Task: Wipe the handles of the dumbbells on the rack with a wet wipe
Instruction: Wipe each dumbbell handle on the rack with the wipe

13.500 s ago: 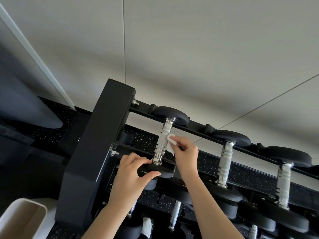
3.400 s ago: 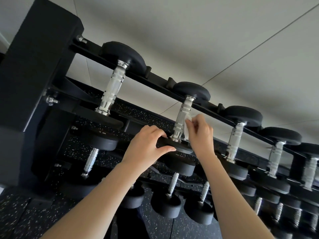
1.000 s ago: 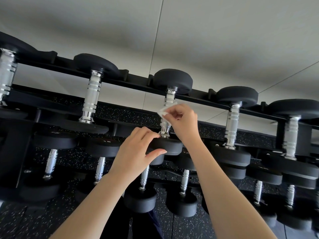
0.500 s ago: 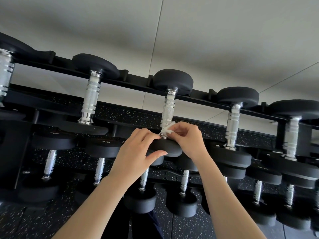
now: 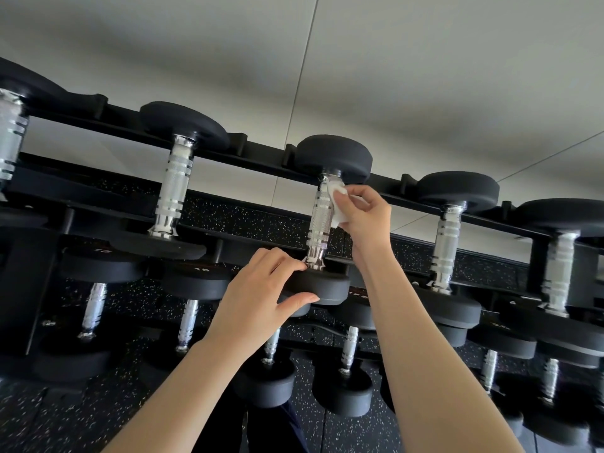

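A black dumbbell with a knurled chrome handle (image 5: 319, 220) lies on the top tier of the black rack (image 5: 258, 151), in the middle of the view. My right hand (image 5: 364, 213) presses a small white wet wipe (image 5: 336, 204) against the upper right side of that handle, just below the far head (image 5: 333, 156). My left hand (image 5: 261, 294) grips the near black head (image 5: 322, 287) of the same dumbbell, thumb under its rim and fingers on top.
Neighbouring dumbbells stand left (image 5: 173, 194) and right (image 5: 446, 243) on the top tier, with more further out. Lower tiers hold several smaller dumbbells (image 5: 343, 380). A pale wall (image 5: 392, 76) rises behind the rack, and speckled black flooring (image 5: 65, 420) lies below.
My right hand has slid the wipe up the handle, from its lower end near my left hand to just below the far head. My left hand has stayed on the near head.
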